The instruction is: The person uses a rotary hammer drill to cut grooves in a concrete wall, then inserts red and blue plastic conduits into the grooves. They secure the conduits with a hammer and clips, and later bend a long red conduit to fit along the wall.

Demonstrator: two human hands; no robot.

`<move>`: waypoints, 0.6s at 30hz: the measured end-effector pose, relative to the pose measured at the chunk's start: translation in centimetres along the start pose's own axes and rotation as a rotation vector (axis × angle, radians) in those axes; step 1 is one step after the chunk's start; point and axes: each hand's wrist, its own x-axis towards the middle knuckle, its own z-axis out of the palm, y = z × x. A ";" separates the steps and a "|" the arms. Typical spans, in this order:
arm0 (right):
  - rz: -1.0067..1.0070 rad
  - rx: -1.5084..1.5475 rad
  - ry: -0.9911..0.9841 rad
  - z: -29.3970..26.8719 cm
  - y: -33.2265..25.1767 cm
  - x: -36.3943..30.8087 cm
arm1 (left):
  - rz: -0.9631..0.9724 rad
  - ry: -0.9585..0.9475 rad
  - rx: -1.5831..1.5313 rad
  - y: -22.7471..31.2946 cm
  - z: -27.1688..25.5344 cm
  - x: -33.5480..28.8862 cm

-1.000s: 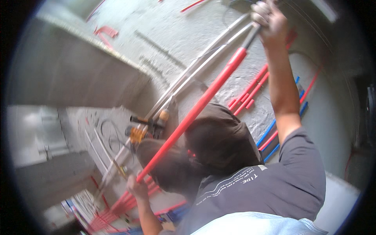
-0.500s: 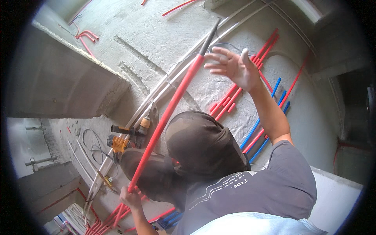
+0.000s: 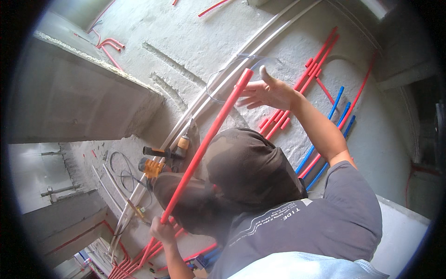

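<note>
A long red conduit pipe [image 3: 204,148] slants across in front of my bent knees, its lower end toward me and its upper end away to the right. My left hand [image 3: 162,230] is closed around the lower end. Beside the upper end is my right hand [image 3: 268,91], thumb raised and fingers stretched out. Those fingertips lie at or just behind the pipe; whether they touch it I cannot tell. No dark rod shows at the pipe's upper mouth.
Left of my knees lies a yellow and black power tool [image 3: 152,167]. White pipes [image 3: 209,100] run diagonally along the rough concrete floor. Red pipes [image 3: 316,63] and blue pipes [image 3: 335,103] lie to the right; more red pipes [image 3: 139,260] lie lower left. A concrete wall [image 3: 88,95] juts out at left.
The dark rod that stuck out of the pipe's upper end is out of sight now. My right hand has moved slightly down and left, to the pipe's mouth. My left hand keeps its grip.
</note>
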 end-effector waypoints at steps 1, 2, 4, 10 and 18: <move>-0.039 0.022 -0.046 0.0 0.2 0.1 | 0.002 0.001 0.003 -0.1 -0.2 -0.2; -0.089 0.040 -0.089 -0.1 0.2 0.2 | 0.014 0.009 0.001 -0.2 -0.1 0.1; -0.241 0.169 -0.114 -0.2 0.0 0.9 | 0.008 0.014 0.013 0.1 0.1 0.3; -0.705 0.197 -0.003 -5.2 -1.5 3.1 | -0.008 -0.019 0.020 0.3 1.4 0.1; -0.269 -0.506 0.291 -2.1 -2.7 -3.2 | -0.049 -0.030 -0.047 0.5 0.8 0.2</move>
